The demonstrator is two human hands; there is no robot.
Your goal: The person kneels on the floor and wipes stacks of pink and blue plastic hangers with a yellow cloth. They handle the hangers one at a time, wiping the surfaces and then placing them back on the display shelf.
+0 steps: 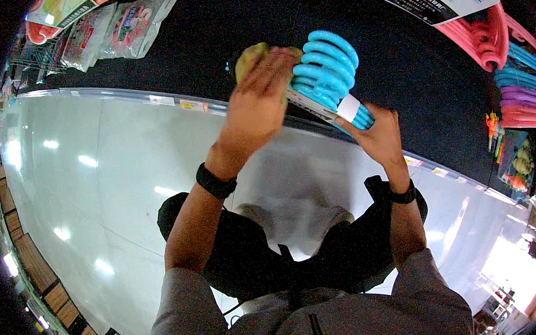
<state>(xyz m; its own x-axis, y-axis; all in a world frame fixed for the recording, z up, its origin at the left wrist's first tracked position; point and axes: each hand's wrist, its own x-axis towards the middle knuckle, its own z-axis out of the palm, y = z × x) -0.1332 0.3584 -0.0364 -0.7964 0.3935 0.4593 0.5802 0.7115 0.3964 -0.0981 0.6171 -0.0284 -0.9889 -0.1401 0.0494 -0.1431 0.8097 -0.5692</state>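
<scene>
The blue bundle (329,62) is over the dark shelf (419,86), raised at a slant in front of the person. The right hand (377,132) pinches the bundle's near end, thumb on one side and fingers wrapped round the other, probably so its looped end stays free and steady. Just left of the bundle, the left hand (259,102) lies over a yellowish cloth (249,59), fingers together and blurred; I cannot tell how firmly they press, or whether the cloth touches the bundle. That side seems left to the cloth because the other hand bears the weight. The bundle looks like glossy, bright blue hangers, their thick rounded curves stacked in rows, with a white band (348,107) near the right hand.
</scene>
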